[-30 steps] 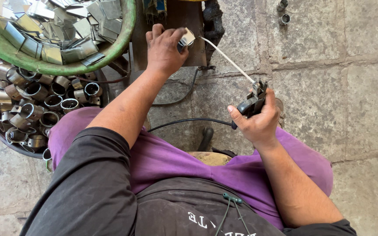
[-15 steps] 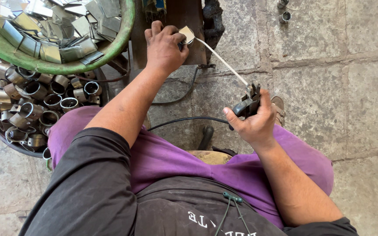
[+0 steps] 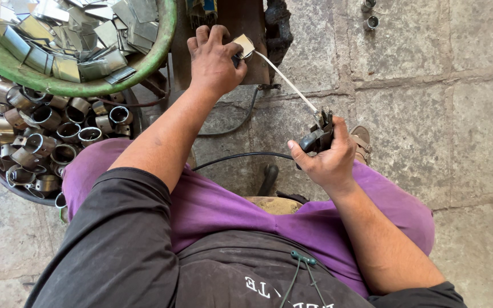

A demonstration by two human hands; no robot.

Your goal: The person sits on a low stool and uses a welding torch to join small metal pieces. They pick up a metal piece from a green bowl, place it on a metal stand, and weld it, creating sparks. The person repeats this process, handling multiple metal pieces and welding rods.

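Observation:
My left hand (image 3: 215, 60) presses a small bent sheet-metal piece (image 3: 244, 44) against a rusty brown metal block (image 3: 238, 25) ahead of me. In my right hand (image 3: 329, 159) is a black electrode holder (image 3: 318, 137); its thin white welding rod (image 3: 286, 82) slants up to the left, and its tip meets the metal piece by my left fingers. A black cable (image 3: 241, 157) leaves the holder and runs across my purple-trousered legs (image 3: 229, 205).
A green basin (image 3: 81, 85) of flat cut metal pieces stands at top left. Below it a dark tub (image 3: 7, 185) holds several bent metal rings. Stone paving (image 3: 457, 102) lies to the right, with two small rings (image 3: 369, 14) at the top.
My right hand with the holder has drifted slightly down and to the left, keeping the rod tip at the metal piece. My left hand stays on the piece.

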